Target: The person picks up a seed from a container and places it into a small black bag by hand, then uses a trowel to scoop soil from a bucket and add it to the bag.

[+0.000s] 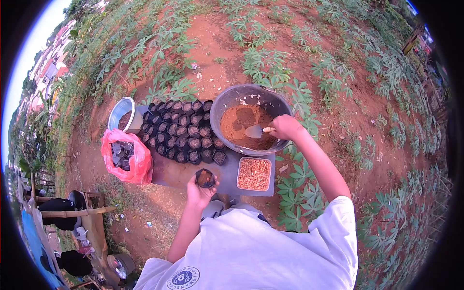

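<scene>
1. Open red-earth ground [208, 36] with rows of leafy plants [302, 191]; its margins vanish into the black lens border.
2. Far left: rooftops [50, 72], small and indistinct; below them, a bamboo pole [79, 212] among dark articles, cut off and hard to identify.
3. Grey table [169, 171], largely covered, its far edge mostly hidden by the goods.
4. Translucent bucket [137, 121], at the table's left end, dark matter inside, depth not visible.
5. Pink plastic bag [130, 174], mouth open, just beside the bucket; black pieces [122, 155] within, lower ones concealed.
6. Filled black pots [181, 130], close-packed in rows; sides mostly obscured by neighbours.
7. Left hand [197, 194], fingers curled around one small black bag [208, 185] containing some soil; underside hidden. Held near the table's front edge, apart from the rows.
8. Dark round basin [273, 101], with loose soil [237, 123].
9. Trowel [253, 131], inside the basin; whether its tip is buried, cannot tell.
10. Pale tray [253, 190] of orange-yellow kernels [253, 173], just before the basin.
11. Right hand [286, 127], closed on the trowel's handle, over the basin's right side; grip partly hidden.
</scene>
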{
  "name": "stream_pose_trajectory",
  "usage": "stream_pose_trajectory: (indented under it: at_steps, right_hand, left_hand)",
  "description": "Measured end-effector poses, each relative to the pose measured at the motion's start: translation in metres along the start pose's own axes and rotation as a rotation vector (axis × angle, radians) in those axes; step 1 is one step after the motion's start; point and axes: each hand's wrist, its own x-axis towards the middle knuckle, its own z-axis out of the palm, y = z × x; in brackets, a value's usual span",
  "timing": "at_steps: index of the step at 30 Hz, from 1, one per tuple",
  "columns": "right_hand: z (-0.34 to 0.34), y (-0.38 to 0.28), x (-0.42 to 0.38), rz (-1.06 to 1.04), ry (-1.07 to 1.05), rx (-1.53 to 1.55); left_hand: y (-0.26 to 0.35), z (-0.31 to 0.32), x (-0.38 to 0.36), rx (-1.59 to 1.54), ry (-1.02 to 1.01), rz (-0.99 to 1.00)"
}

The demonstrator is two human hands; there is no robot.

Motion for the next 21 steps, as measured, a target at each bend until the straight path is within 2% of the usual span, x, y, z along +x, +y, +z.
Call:
stream_pose_trajectory:
  at_steps: [3, 4, 5, 8, 10, 13, 14, 15, 17, 18, 20, 21]
  right_hand:
    - [0.013, 0.003, 0.004, 0.021, 0.014, -0.037]
    - [0.029, 0.006, 0.004, -0.181, 0.038, 0.028]
    - [0.046, 0.005, 0.007, -0.249, 0.013, 0.049]
    - [0.047, 0.004, 0.014, -0.238, -0.088, -0.097]
    - [0.029, 0.005, 0.016, -0.169, -0.01, -0.156]
    - [0.011, -0.005, 0.006, -0.129, -0.043, -0.128]
    - [0.046, 0.006, 0.015, -0.233, -0.074, -0.092]
    - [0.047, 0.001, 0.012, -0.211, -0.145, -0.037]
    - [0.041, 0.008, 0.011, -0.241, 0.026, -0.184]
    - [0.024, 0.003, 0.006, -0.238, 0.017, -0.185]
    - [-0.008, -0.01, 0.001, -0.064, -0.105, -0.183]
    - [-0.009, -0.013, -0.001, -0.055, -0.105, -0.189]
  left_hand:
    - [0.002, 0.0, 0.002, 0.0, 0.01, -0.018]
    - [0.004, 0.0, 0.003, -0.005, 0.012, -0.011]
    - [0.006, 0.001, 0.003, 0.011, 0.021, -0.013]
    - [0.011, 0.002, 0.005, 0.031, 0.029, -0.012]
    - [0.014, 0.005, 0.003, 0.052, 0.016, -0.007]
    - [0.023, 0.009, -0.001, 0.038, 0.037, 0.011]
    - [0.027, 0.008, 0.0, 0.028, 0.044, 0.022]
    - [0.032, 0.005, 0.002, 0.039, 0.042, 0.024]
    - [0.039, 0.001, 0.004, 0.048, 0.042, 0.011]
    - [0.043, 0.0, 0.007, 0.052, 0.045, -0.002]
    - [0.048, -0.001, 0.01, 0.057, 0.035, -0.02]
    - [0.053, -0.001, 0.011, 0.072, 0.006, -0.03]
